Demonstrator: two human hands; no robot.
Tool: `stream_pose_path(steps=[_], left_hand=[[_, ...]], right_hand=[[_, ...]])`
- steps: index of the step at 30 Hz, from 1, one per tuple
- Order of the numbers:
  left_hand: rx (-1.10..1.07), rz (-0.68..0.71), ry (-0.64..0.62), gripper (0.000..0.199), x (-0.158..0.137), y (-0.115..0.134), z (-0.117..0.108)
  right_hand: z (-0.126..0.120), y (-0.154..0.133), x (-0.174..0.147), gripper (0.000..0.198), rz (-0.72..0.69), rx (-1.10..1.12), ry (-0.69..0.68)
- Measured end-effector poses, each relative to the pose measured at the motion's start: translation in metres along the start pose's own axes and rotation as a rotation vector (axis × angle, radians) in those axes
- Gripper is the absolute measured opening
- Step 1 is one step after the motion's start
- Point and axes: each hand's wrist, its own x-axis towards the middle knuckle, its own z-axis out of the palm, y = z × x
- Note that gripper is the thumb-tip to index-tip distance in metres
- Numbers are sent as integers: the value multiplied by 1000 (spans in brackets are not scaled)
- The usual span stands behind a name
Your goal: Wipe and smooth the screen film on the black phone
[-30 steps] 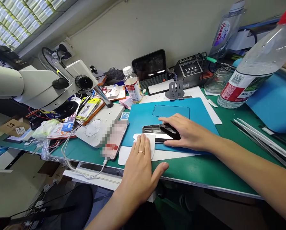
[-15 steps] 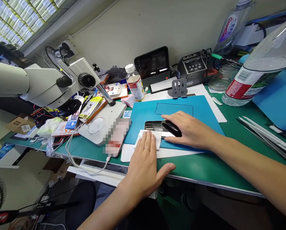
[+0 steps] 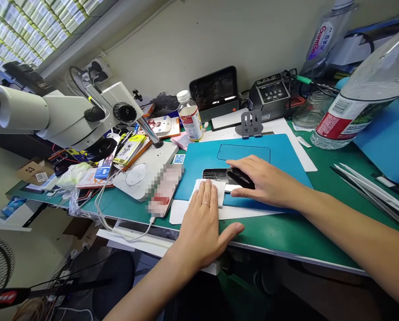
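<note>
My left hand (image 3: pixel 204 225) lies flat with its fingers stretched out on a folded white cloth (image 3: pixel 220 194), thumb held away to the side. The cloth covers the near left part of a glossy phone (image 3: pixel 214 174), whose dark face mirrors light stripes. My right hand (image 3: pixel 264 180) spans the phone's right part, fingers at its far edge and thumb at its near edge, gripping it by the sides. Between them shows a black elongated shape; I cannot tell whether it is a reflection. The phone lies on a blue mat (image 3: pixel 199 154) with a black phone outline.
A second phone (image 3: pixel 166 189), partly blurred out, lies left with a white cable (image 3: pixel 101 214) plugged in. A microscope (image 3: pixel 72 116) stands beyond it. A drink bottle (image 3: pixel 190 118), a display (image 3: pixel 214 91) and a grey stand (image 3: pixel 251 122) are behind. Right stand a large bottle (image 3: pixel 350 111) and tweezers-like tools (image 3: pixel 370 191).
The whole view has shifted slightly right and down at the left side. Both hands, the cloth and the phone keep nearly the same places relative to each other.
</note>
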Motion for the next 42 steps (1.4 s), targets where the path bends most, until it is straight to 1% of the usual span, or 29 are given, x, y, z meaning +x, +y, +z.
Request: stream_pose_path(steps=[1, 3, 7, 9, 11, 16, 17, 19, 21, 24, 27, 29, 31, 33, 35, 38, 40, 42], left_hand=[[7, -1, -5, 98, -3, 0, -1], [11, -2, -9, 97, 3, 1, -3], [-8, -34, 8, 97, 39, 1, -5], [-16, -42, 17, 98, 47, 1, -5], [-20, -35, 21, 98, 40, 1, -3], [27, -16, -6, 100, 0, 1, -2], [35, -15, -9, 100, -2, 1, -3], [31, -14, -8, 101, 5, 4, -4], [12, 0, 3, 101, 20, 11, -4], [-8, 62, 44, 103, 42, 32, -1], [-21, 136, 103, 105, 49, 54, 3], [-34, 171, 124, 103, 46, 60, 3], [-49, 192, 127, 100, 42, 57, 2], [-64, 192, 120, 99, 38, 44, 0], [-71, 149, 113, 99, 31, 27, -3], [-67, 40, 94, 96, 17, 4, -5], [-62, 6, 81, 97, 8, -2, -4], [-58, 15, 76, 102, 6, -2, -2]], right_hand=[[0, 0, 0, 81, 0, 7, -3], [0, 1, 1, 81, 2, 20, -8], [2, 3, 2, 78, 30, 51, -7], [2, 4, 3, 76, 46, 72, 1], [1, 4, 2, 75, 53, 94, 3], [-3, 4, 2, 81, 59, 185, -11], [-3, 4, 2, 82, 65, 212, -8], [-4, 5, 2, 87, 92, 264, 5], [-3, 7, 2, 91, 131, 310, 18], [-2, 9, 1, 97, 167, 366, 40], [-1, 12, 0, 97, 178, 419, 63], [-1, 13, -2, 94, 204, 442, 61], [-2, 14, -3, 92, 224, 448, 57], [-4, 14, -3, 92, 229, 440, 51], [-4, 14, -3, 92, 232, 428, 44], [-4, 13, -2, 89, 235, 411, 40], [-4, 13, -1, 87, 232, 402, 36], [-3, 13, 0, 87, 233, 400, 33]])
